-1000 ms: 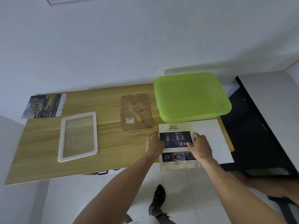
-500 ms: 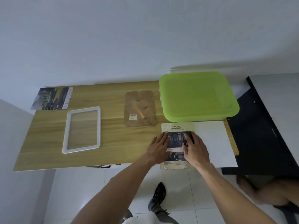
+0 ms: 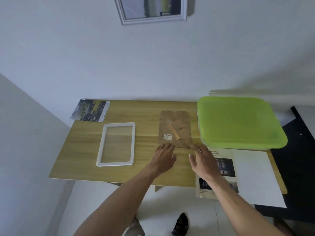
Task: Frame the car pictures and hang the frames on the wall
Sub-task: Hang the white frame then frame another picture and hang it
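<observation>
Your hands have left the car picture (image 3: 226,167), which now lies uncovered at the table's (image 3: 81,160) near edge, overhanging it, on a white sheet (image 3: 255,176). Your left hand (image 3: 164,157) and right hand (image 3: 202,160) both reach forward, fingers spread and holding nothing, fingertips at the near edge of the brown backing board (image 3: 175,126). Bare wood lies between the hands. Left of them, well apart, sits the white frame (image 3: 116,144); beyond it, a second picture (image 3: 90,110) overhangs the far corner. The green lid (image 3: 238,121) crowds the right side. A framed picture (image 3: 151,9) hangs on the wall.
</observation>
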The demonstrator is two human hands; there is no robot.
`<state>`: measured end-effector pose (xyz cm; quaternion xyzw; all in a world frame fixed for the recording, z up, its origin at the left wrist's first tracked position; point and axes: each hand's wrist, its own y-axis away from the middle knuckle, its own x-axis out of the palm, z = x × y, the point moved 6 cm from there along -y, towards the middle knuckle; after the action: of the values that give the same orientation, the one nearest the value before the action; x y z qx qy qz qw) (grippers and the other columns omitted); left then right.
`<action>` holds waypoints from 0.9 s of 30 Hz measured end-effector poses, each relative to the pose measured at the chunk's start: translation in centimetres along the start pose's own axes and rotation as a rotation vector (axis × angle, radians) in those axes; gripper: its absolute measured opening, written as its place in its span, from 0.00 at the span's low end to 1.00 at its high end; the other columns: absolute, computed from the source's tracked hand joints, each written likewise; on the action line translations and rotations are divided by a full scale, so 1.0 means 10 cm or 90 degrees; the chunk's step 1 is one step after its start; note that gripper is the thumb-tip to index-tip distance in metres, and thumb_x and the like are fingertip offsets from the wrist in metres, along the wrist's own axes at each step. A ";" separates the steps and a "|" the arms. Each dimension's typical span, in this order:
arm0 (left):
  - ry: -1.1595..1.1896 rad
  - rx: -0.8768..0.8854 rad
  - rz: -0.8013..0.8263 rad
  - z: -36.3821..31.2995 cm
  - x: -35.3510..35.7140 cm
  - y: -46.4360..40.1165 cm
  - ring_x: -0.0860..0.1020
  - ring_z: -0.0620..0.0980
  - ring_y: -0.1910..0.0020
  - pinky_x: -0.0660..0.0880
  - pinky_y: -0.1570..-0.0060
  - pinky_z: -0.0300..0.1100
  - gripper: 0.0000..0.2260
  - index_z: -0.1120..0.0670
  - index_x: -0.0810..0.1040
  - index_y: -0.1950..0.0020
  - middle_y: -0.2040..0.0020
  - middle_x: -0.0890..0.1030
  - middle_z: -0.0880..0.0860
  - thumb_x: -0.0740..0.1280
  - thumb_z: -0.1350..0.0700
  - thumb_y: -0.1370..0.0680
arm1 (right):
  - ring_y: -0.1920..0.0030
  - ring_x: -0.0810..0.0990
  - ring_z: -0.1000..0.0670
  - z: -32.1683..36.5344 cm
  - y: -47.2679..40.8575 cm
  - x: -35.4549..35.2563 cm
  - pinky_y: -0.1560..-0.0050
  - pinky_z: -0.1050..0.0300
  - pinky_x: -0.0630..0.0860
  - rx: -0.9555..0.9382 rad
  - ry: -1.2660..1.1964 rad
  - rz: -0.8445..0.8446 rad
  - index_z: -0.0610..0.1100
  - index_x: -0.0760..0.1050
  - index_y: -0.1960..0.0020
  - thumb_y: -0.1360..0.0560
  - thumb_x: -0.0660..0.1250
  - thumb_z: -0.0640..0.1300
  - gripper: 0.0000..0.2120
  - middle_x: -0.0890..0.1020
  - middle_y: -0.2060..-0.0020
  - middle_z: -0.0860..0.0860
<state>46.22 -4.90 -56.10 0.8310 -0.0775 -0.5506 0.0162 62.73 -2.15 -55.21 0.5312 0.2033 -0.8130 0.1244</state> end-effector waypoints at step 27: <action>0.122 -0.479 -0.126 4.65 -1.81 0.36 0.60 0.60 0.28 0.62 0.31 0.53 0.27 0.58 0.59 0.26 0.27 0.60 0.60 0.65 0.50 0.21 | 0.23 0.60 0.45 3.74 -2.58 2.06 0.25 0.49 0.59 -0.117 0.024 0.319 0.44 0.62 0.23 0.18 0.60 0.52 0.26 0.61 0.22 0.47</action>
<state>-3.77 -3.07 -57.46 0.8180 0.2118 -0.4593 0.2739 13.21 3.72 -55.78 0.5662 0.1411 -0.7251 0.3657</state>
